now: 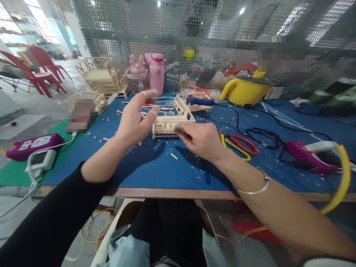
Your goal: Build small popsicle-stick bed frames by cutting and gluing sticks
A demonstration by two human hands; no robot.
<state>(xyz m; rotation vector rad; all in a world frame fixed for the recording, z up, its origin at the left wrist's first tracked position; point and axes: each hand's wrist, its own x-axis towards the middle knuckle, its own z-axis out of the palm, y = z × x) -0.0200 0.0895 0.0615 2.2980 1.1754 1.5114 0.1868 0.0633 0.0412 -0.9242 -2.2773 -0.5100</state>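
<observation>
I see my right hand [198,140] pinched onto the near right corner of a small stick-built frame [170,124], a light model made of thin wooden sticks that sits on the blue tabletop [155,167] just past centre, toward 12 o'clock from me. My left hand [136,118] is released, fingers spread with taped fingertips, hovering just beside the frame's left end at about 9 o'clock from it; whether a fingertip touches the wood I cannot tell.

My worries from here: the frame looks fragile, and one hand gripping a single corner could twist it, so a joint may crack or pop loose if I squeeze or lever too hard. If the open left hand closes in carelessly, it could knock the left end and skew the whole piece.

A blue-handled glue gun [200,101] lies at 1 o'clock from the frame, just behind it beside a second stick frame [182,105], its black cord [250,128] trailing off to 3 o'clock. I judge a sleeve or wrist could snag that cord and drag the gun into the models, and the tip may be hot. The red-and-yellow scissors [239,145] lie just beside my right wrist at 3 o'clock, easy to bump. Loose stick offcuts [174,156] scattered at 6 o'clock could get under the frame and tilt it.
</observation>
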